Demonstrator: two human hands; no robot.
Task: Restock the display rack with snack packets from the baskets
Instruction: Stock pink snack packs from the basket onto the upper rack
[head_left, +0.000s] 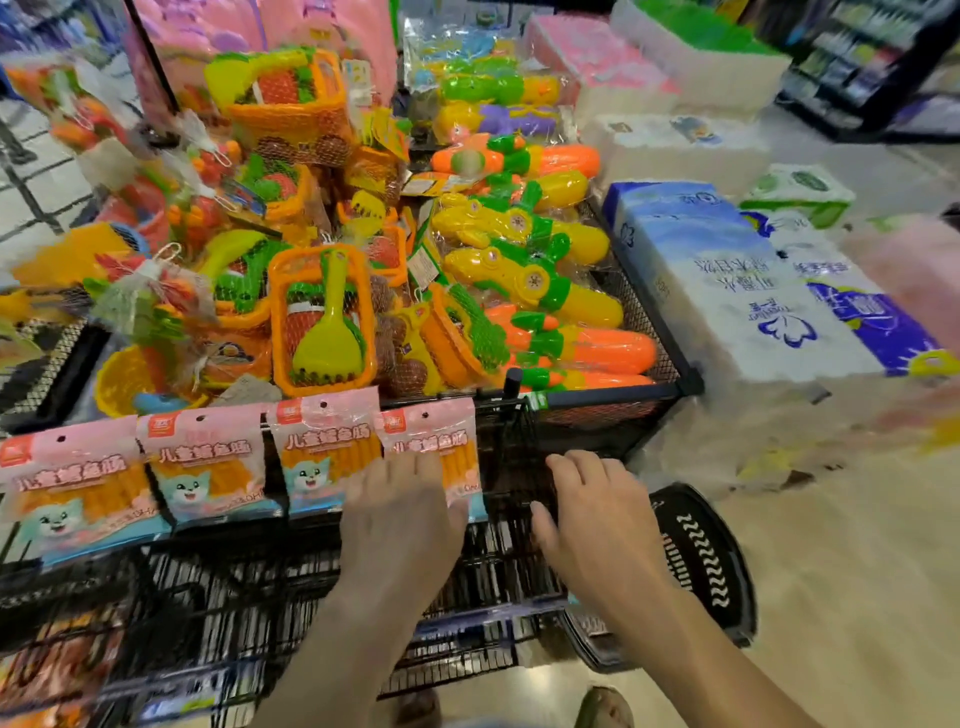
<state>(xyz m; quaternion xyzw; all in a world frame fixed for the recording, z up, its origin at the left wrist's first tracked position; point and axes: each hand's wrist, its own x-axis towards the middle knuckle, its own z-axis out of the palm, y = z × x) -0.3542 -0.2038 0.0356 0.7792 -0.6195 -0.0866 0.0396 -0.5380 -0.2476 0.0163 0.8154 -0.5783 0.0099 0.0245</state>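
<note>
Several pink snack packets with a cartoon cat hang in a row on the black wire display rack (498, 566). My left hand (402, 519) lies with straight fingers on the rightmost packet (431, 431). Left of it hang another packet (324, 447) and two more (208, 462). My right hand (597, 525) hovers in front of the bare right end of the rack, fingers relaxed and holding nothing. A black plastic basket (711, 566) stands on the floor to the right, below my right forearm; its contents are hidden.
Above the rack a black mesh bin (644, 332) is heaped with bagged toy water guns (530, 280) and sand toy sets (322, 317). Tissue packs (753, 291) are stacked to the right. Beige floor (857, 597) lies at the lower right. My feet show at the bottom.
</note>
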